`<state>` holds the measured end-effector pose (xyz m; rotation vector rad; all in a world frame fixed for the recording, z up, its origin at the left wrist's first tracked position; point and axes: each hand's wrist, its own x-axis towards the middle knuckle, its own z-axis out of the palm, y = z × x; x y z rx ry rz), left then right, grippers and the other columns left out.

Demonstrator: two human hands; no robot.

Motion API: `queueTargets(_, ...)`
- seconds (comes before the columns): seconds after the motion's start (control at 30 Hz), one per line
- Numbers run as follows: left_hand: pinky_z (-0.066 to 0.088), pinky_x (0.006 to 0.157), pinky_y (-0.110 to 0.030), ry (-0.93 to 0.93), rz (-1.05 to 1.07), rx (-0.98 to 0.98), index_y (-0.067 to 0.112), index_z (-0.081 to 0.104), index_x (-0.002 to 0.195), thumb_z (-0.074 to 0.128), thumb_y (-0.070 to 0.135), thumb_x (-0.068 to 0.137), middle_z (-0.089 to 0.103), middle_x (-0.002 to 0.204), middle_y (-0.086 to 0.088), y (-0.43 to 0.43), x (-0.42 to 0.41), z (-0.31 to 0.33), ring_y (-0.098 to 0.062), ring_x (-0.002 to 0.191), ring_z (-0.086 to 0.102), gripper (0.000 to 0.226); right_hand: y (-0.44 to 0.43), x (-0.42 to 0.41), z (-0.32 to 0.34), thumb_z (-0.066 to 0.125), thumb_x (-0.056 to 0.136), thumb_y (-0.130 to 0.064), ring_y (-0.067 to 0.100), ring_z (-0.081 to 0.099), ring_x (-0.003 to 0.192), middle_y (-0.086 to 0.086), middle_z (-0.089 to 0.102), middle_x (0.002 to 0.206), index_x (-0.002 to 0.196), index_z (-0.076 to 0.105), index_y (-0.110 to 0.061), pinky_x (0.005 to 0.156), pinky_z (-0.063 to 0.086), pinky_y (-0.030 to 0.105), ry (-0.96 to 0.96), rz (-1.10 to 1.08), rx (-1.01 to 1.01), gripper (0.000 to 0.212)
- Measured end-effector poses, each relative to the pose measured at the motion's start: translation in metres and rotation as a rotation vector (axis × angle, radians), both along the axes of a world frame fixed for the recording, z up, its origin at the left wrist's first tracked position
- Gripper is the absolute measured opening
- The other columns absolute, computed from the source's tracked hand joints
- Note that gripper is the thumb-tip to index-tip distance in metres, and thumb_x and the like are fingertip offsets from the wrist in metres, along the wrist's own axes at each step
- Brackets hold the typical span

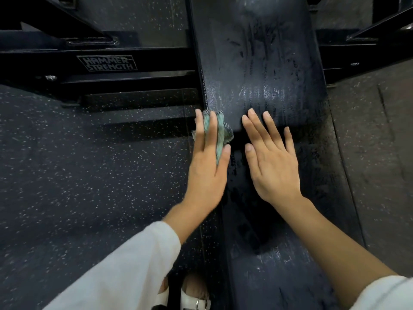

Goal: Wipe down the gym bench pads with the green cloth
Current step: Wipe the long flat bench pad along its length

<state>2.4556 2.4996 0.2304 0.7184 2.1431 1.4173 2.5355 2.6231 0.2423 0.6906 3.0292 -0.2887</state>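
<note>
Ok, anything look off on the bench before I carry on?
Nothing damaged or spilled. The black vinyl bench pad shows shiny wipe streaks; the crumpled green cloth is bunched under the left hand at the pad's left edge.

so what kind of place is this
Most likely a gym: a black padded bench, a steel frame bearing a Hammer Strength badge, and speckled rubber flooring.
</note>
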Motion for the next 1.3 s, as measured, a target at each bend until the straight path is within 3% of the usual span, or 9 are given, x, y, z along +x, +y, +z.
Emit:
queueTargets(0.07,0.018,0.107,-0.003,0.001,-0.005,0.023,0.030,-0.001,0.155,0.035,0.035,0.102,-0.022,0.161,0.012,-0.010,0.018,0.001,0.003,0.147,-0.006,0.064,0.000,0.000,0.000,0.014,0.102,-0.035,0.010,0.001,0.149,-0.015,0.008,0.161,0.154,0.011,-0.028,0.120,0.006,0.045,0.002,0.002,0.007,0.052)
queueTargets(0.17,0.013,0.121,-0.029,-0.006,-0.010,0.014,0.033,-0.002,0.152,0.031,0.039,0.101,-0.019,0.161,0.013,-0.026,0.049,0.002,-0.001,0.148,-0.009,0.061,0.000,0.000,-0.001,0.014,0.103,-0.034,0.011,0.002,0.149,-0.014,0.009,0.161,0.154,0.013,-0.027,0.120,0.006,0.046,0.008,0.004,0.015,0.052)
queueTargets(0.23,0.012,0.123,-0.033,-0.025,-0.007,0.004,0.036,-0.004,0.151,0.029,0.040,0.101,-0.020,0.160,0.016,-0.032,0.064,0.004,0.001,0.148,-0.009,0.060,0.000,0.000,-0.001,0.014,0.103,-0.034,0.011,0.002,0.149,-0.013,0.010,0.161,0.154,0.013,-0.027,0.120,0.007,0.046,0.010,0.006,0.020,0.052)
queueTargets(0.4,0.004,0.117,-0.015,-0.062,0.009,-0.021,0.031,-0.004,0.153,0.029,0.039,0.103,-0.018,0.161,0.013,-0.030,0.061,0.005,0.004,0.146,-0.011,0.060,0.001,0.000,-0.001,0.012,0.103,-0.034,0.013,0.003,0.150,-0.011,0.011,0.162,0.154,0.014,-0.026,0.120,0.006,0.046,0.014,0.011,0.026,0.052)
queueTargets(0.53,0.006,0.092,0.011,-0.077,-0.006,-0.079,0.025,-0.006,0.154,0.032,0.030,0.106,-0.019,0.162,0.004,-0.014,0.028,0.010,0.020,0.132,-0.015,0.062,0.001,0.000,-0.001,0.013,0.103,-0.035,0.013,0.002,0.150,-0.011,0.010,0.162,0.154,0.013,-0.026,0.120,0.005,0.045,0.011,0.012,0.025,0.052)
queueTargets(0.7,0.019,0.090,-0.005,-0.037,-0.001,-0.135,0.025,-0.009,0.154,0.033,0.029,0.106,-0.022,0.161,0.003,0.000,0.003,0.014,0.001,0.142,0.003,0.064,-0.001,0.003,-0.001,0.010,0.101,-0.037,0.012,-0.001,0.149,-0.011,0.008,0.162,0.154,0.011,-0.026,0.120,0.000,0.044,0.007,0.000,0.003,0.055)
queueTargets(0.87,0.016,0.079,0.015,-0.067,-0.002,-0.073,0.026,-0.006,0.155,0.034,0.028,0.105,-0.022,0.161,0.007,-0.015,0.027,0.013,0.008,0.137,-0.006,0.064,-0.010,0.010,-0.001,0.010,0.100,-0.037,0.014,0.002,0.150,-0.009,0.011,0.162,0.154,0.015,-0.023,0.119,0.001,0.044,0.034,-0.024,-0.013,0.056)
queueTargets(1.1,0.005,0.100,0.007,-0.046,0.028,-0.057,0.023,-0.001,0.155,0.036,0.027,0.105,-0.018,0.162,0.007,-0.033,0.070,0.007,0.021,0.134,-0.012,0.063,-0.028,0.037,0.003,0.015,0.102,-0.034,0.015,0.005,0.150,-0.007,0.013,0.162,0.154,0.017,-0.022,0.120,0.004,0.045,0.033,-0.015,-0.022,0.054)
queueTargets(1.3,0.007,0.095,0.010,-0.023,0.034,-0.079,0.025,-0.002,0.155,0.036,0.028,0.104,-0.019,0.162,0.009,-0.038,0.082,0.010,0.020,0.134,-0.012,0.063,-0.046,0.086,0.005,0.017,0.103,-0.034,0.011,0.001,0.150,-0.010,0.010,0.162,0.154,0.016,-0.023,0.121,0.005,0.044,-0.002,0.044,-0.045,0.052)
